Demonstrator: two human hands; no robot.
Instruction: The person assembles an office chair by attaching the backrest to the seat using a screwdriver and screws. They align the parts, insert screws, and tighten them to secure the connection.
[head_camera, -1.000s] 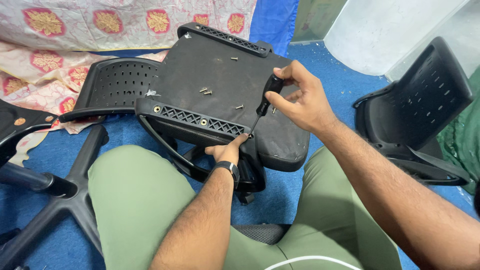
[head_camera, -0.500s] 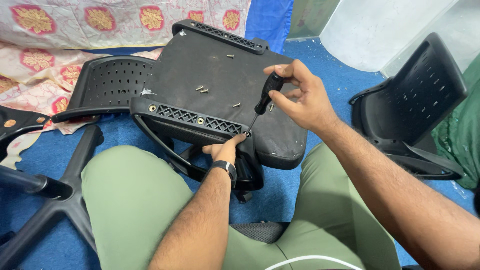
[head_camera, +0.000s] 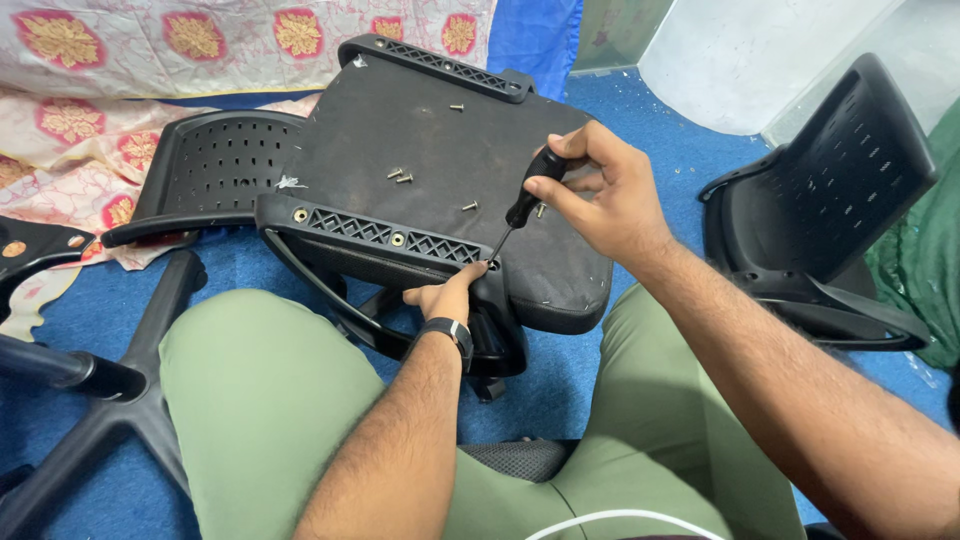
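Observation:
An upturned black chair seat (head_camera: 440, 150) leans against my knees, its underside facing up. My right hand (head_camera: 610, 195) grips a black-handled screwdriver (head_camera: 528, 200), whose thin tip points down at the near edge of the seat's ribbed bracket (head_camera: 385, 235). My left hand (head_camera: 450, 298), a dark watch on its wrist, pinches that near edge right at the screwdriver's tip. Several loose screws (head_camera: 400, 177) lie on the seat's underside.
A perforated black backrest (head_camera: 205, 170) lies behind the seat at left. Another black chair shell (head_camera: 830, 190) stands at right. A black star base (head_camera: 110, 390) spreads over the blue carpet at lower left. Patterned cloth (head_camera: 150, 60) covers the far left.
The view has shifted slightly. My right hand has turned the screwdriver a little; the left hand stays at the bracket's edge.

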